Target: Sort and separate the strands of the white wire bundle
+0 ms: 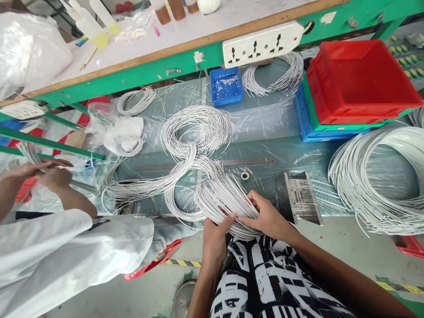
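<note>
A bundle of thin white wires (221, 198) lies at the near edge of the plastic-covered table (265, 132). My left hand (214, 236) grips the bundle from below, its fingers curled round the strands. From the right, my right hand (266, 214) pinches the same bundle. The strands run back into a looped coil of white wire (195, 132) in the middle of the table.
A co-worker in a white coat (66, 251) at the left holds wires in both hands (46, 172). Stacked red, green and blue bins (357, 84) stand at the right, a large wire coil (374, 176) beside them, a small blue tray (225, 86) at the back, a power strip (261, 44) on the shelf edge.
</note>
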Action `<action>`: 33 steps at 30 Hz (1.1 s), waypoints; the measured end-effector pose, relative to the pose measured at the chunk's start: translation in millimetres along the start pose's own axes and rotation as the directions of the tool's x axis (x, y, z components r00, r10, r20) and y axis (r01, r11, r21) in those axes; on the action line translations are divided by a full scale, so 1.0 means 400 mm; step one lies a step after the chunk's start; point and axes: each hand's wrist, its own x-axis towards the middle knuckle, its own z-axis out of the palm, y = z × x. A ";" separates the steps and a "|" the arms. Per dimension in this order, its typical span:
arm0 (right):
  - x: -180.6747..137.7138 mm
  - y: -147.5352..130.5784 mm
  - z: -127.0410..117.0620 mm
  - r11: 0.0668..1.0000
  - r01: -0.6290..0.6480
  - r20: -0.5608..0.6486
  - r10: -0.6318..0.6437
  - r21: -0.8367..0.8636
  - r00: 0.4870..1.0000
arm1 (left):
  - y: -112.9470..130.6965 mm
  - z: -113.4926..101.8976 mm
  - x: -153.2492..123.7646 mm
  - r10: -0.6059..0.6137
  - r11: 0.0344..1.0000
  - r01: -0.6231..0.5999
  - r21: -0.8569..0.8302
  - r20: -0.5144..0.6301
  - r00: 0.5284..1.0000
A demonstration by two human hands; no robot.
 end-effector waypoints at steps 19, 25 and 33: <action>0.001 0.005 -0.007 1.000 -0.009 -0.055 0.008 -0.014 0.998 | 0.001 0.004 -0.003 -0.098 0.990 0.099 -0.096 0.011 0.995; -0.002 -0.003 -0.005 0.999 -0.026 -0.007 0.026 -0.029 1.000 | 0.008 0.008 -0.010 -0.026 0.999 0.027 -0.037 0.017 1.000; 0.000 0.001 -0.001 1.000 0.004 -0.009 -0.004 -0.002 1.000 | -0.004 -0.001 -0.011 0.000 0.999 0.001 -0.035 0.030 1.000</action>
